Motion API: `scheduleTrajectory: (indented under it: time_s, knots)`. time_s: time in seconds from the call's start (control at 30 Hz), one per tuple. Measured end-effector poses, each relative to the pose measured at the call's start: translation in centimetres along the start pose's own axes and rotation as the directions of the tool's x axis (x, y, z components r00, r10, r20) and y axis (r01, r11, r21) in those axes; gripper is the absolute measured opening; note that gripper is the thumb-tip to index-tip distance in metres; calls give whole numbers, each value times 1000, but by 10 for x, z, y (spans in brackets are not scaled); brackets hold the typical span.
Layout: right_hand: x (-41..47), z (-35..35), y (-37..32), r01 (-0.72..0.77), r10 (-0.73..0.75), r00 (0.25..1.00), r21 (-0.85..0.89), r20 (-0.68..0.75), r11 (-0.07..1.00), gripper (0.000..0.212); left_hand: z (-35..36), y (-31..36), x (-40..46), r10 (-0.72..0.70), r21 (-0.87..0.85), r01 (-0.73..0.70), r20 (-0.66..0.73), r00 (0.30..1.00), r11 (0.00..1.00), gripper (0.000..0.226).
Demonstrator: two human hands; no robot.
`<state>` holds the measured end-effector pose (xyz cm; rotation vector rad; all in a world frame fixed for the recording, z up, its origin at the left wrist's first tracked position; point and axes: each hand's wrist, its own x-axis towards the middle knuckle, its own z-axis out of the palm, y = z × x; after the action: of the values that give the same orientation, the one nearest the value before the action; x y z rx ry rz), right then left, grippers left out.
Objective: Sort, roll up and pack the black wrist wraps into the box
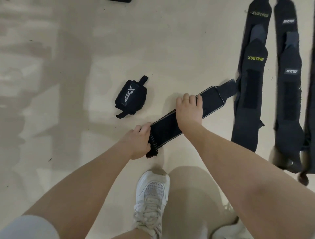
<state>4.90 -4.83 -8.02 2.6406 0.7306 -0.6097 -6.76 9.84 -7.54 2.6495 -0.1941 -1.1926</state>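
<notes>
A black wrist wrap (166,130) lies flat and slantwise on the pale floor. My left hand (139,142) grips its near end, where the fabric is curled up. My right hand (189,107) presses flat on the middle of the strip, fingers spread. Its far end (225,88) reaches toward the laid-out wraps. A rolled-up black wrap (130,98) with a white logo sits to the left, its strap ends sticking out. No box shows in this view.
Two XUEYING wraps (254,68) and two more labelled wraps (289,71) lie stretched out at the right. My white shoe (151,194) stands just below my hands. A dark object's edge (119,0) shows at the top.
</notes>
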Motion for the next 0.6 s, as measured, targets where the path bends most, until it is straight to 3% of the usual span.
scheduleTrajectory:
  time_s: [0.1, 0.17, 0.23, 0.3, 0.37, 0.6]
  knots:
    - [-19, 11, -14, 213, -200, 975, 164, -92, 963, 36, -1, 0, 6, -29, -27, 28, -24, 999, 999, 57]
    - [-39, 22, -30, 371, -368, 926, 392, -84, 842, 26, -1, 3, 11, -78, -80, 75, -42, 996, 994, 50]
    - [-60, 31, -46, 311, -377, 926, 552, 7, 774, 23, -3, 6, 16, -123, -112, 117, -53, 991, 987, 42]
    - [-71, 36, -56, 153, -275, 958, 661, 84, 735, 26, -5, 6, 20, -187, -191, 171, -71, 980, 967, 48]
    - [-71, 34, -59, 93, -232, 965, 667, 122, 739, 33, -7, 5, 22, -256, -319, 222, -71, 964, 922, 54]
    - [-65, 22, -71, 120, -204, 973, 521, 106, 845, 55, -4, -4, 23, -407, -545, 312, -58, 912, 778, 21]
